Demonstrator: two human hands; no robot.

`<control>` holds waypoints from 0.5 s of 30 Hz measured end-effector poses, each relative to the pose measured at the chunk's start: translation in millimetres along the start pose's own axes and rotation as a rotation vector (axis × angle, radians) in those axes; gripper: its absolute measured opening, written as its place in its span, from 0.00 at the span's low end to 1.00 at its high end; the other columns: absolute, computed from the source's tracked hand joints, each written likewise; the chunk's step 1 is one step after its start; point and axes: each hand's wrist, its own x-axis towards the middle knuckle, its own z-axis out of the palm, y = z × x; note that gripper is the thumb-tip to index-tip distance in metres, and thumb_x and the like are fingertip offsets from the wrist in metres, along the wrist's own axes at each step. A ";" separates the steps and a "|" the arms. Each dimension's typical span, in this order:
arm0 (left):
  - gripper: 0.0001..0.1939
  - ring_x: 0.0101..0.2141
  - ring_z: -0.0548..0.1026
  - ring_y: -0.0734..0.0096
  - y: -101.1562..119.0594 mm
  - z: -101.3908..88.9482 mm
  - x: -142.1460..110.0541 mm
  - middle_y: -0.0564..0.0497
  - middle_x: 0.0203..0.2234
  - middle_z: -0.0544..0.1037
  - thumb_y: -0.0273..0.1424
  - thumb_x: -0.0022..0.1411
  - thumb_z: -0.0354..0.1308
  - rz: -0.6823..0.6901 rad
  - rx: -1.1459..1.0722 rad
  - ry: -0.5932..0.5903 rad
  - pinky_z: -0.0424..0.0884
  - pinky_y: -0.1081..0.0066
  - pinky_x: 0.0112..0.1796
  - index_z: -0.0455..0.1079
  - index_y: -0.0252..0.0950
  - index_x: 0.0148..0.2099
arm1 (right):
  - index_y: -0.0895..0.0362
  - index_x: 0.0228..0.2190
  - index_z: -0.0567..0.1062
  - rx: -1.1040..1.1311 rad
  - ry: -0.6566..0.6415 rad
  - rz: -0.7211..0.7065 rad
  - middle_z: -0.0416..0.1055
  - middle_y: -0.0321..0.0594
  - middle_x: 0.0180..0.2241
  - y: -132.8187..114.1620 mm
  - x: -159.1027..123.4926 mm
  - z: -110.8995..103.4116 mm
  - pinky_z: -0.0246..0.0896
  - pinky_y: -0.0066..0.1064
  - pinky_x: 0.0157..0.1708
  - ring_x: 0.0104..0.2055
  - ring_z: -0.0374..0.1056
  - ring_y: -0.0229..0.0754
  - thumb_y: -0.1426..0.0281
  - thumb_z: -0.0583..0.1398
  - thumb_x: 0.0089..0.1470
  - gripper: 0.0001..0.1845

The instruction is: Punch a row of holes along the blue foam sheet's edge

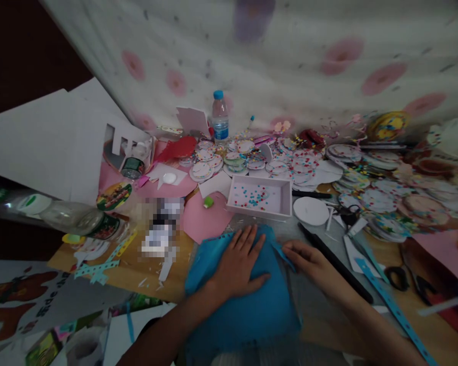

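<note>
A blue sheet, paper or thin foam by its look, lies at the front of the table with dark marks along its far edge. My left hand rests flat on it, fingers stretched towards the far edge. Just right of the sheet, my right hand pinches a narrow blue strip at the sheet's upper right edge. Whether the strip is fully separate there, I cannot tell. A long black rod lies beside my right hand. Further right is a dotted blue strip.
Beyond the sheet stands a white box holding small coloured dots, beside a white disc. Scissors lie at right. Several decorated paper discs fill the back, near an upright water bottle. Another bottle lies at left.
</note>
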 end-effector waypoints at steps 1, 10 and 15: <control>0.43 0.66 0.39 0.52 0.0 -0.1 -1.2 0.38 0.67 0.40 0.50 0.62 0.48 0.002 0.000 0.004 0.43 0.52 0.62 0.38 0.32 0.69 | 0.57 0.24 0.71 0.028 0.008 0.012 0.62 0.32 0.21 0.5 0.3 -0.3 0.56 0.26 0.22 0.23 0.57 0.35 0.55 0.59 0.53 0.18; 0.42 0.66 0.36 0.52 0.0 0.1 -3.1 0.37 0.67 0.38 0.52 0.63 0.44 0.016 -0.002 0.004 0.38 0.52 0.62 0.40 0.30 0.69 | 0.55 0.27 0.69 0.275 0.149 -0.011 0.61 0.34 0.24 -24.1 15.1 -6.4 0.56 0.28 0.24 0.24 0.58 0.36 0.56 0.59 0.52 0.15; 0.41 0.66 0.38 0.52 0.2 1.2 -4.3 0.37 0.67 0.40 0.51 0.61 0.47 0.014 -0.004 -0.015 0.36 0.53 0.62 0.45 0.30 0.68 | 0.50 0.30 0.68 0.079 0.461 -0.182 0.61 0.38 0.24 -38.4 -8.0 -58.0 0.57 0.35 0.23 0.24 0.60 0.41 0.55 0.53 0.57 0.13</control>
